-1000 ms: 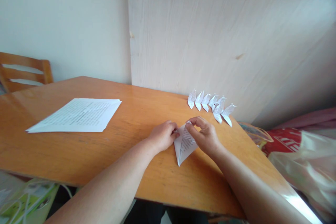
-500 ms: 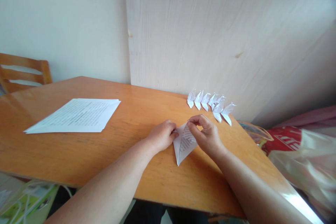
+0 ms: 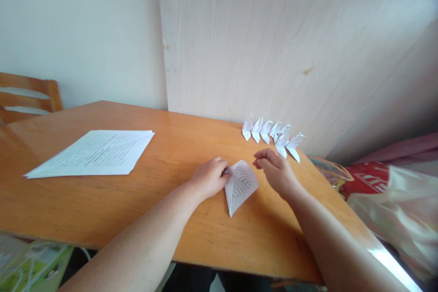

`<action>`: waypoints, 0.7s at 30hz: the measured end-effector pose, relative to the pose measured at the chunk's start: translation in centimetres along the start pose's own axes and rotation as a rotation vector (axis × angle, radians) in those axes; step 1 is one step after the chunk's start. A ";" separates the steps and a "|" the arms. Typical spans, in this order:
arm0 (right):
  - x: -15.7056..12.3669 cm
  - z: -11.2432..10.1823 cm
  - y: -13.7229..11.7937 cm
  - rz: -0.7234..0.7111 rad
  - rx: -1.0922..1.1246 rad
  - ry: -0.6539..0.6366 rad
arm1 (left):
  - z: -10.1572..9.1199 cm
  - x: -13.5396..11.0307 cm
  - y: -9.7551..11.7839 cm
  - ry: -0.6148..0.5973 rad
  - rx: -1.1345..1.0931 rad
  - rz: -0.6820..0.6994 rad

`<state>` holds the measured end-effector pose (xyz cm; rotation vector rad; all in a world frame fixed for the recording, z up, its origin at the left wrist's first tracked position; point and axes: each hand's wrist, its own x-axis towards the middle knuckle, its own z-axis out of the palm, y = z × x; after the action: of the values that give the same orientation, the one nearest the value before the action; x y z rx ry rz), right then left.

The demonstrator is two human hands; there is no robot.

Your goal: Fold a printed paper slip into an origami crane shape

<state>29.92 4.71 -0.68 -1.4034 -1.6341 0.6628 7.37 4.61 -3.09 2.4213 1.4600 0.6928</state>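
A folded sheet of printed paper (image 3: 241, 187) stands partly raised on the table in front of me, its sharp point toward me. My left hand (image 3: 211, 177) pinches the paper's left edge between thumb and fingers. Just right of the paper, my right hand (image 3: 273, 166) hovers with bent fingers, apart from the sheet and holding nothing. Beyond it, several small folded paper pieces (image 3: 265, 131) with winged tips line the back of the table.
A stack of printed sheets (image 3: 99, 153) lies on the left of the wooden table (image 3: 143, 223). A wooden chair (image 3: 30, 93) is at the far left. Red and whitish bags (image 3: 393, 200) sit past the right edge. A wall rises behind.
My right hand has let go of the folded paper's upper edge and moved right. That flap has opened out a little. My left hand keeps its hold.
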 end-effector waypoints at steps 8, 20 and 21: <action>-0.3 -2.6 1.4 0.128 -0.242 -0.495 | 0.1 0.0 0.0 -0.006 -0.035 -0.022; -0.7 -2.1 1.0 0.020 -0.128 -0.595 | 0.0 -0.1 0.3 -0.020 0.024 -0.028; -0.7 -2.0 0.9 0.011 -0.122 -0.592 | 0.0 -0.1 0.3 -0.021 0.023 -0.028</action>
<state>32.14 3.93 -0.65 -1.3783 -2.1522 1.0722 7.58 4.41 -2.97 2.4135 1.4987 0.6461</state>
